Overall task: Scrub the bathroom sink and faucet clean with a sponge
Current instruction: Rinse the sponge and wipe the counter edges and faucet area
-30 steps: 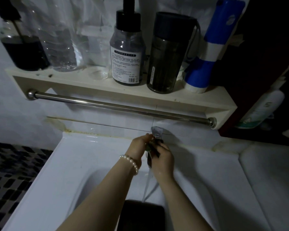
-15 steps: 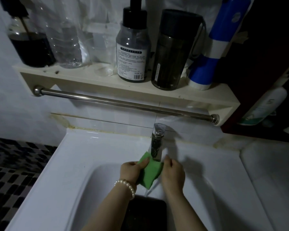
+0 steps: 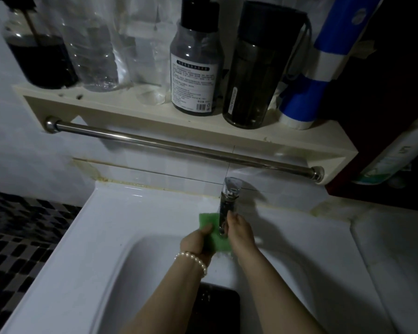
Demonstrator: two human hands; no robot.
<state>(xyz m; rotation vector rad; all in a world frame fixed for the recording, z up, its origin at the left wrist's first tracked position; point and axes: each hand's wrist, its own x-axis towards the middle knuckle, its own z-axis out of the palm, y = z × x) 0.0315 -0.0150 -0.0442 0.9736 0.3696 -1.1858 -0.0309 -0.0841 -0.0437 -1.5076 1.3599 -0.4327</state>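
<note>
A white sink [image 3: 87,242] fills the lower half of the view, with a chrome faucet [image 3: 228,196] standing at its back rim. My left hand [image 3: 196,242], with a pearl bracelet on the wrist, grips a green sponge [image 3: 211,229] and holds it against the left side of the faucet spout. My right hand [image 3: 240,231] is curled round the spout's lower end from the right. The spout's tip is partly hidden by my fingers.
A cream shelf [image 3: 155,116] with a steel towel bar [image 3: 179,147] hangs just above the faucet, carrying several bottles and a blue-and-white torch [image 3: 323,61]. A dark object [image 3: 217,307] lies in the basin. A dark cabinet [image 3: 384,92] stands at the right, tiled floor at the left.
Both hands came down from the faucet top to the spout. The sponge unfolded and now lies against the spout's left side; my right hand has closed round the spout.
</note>
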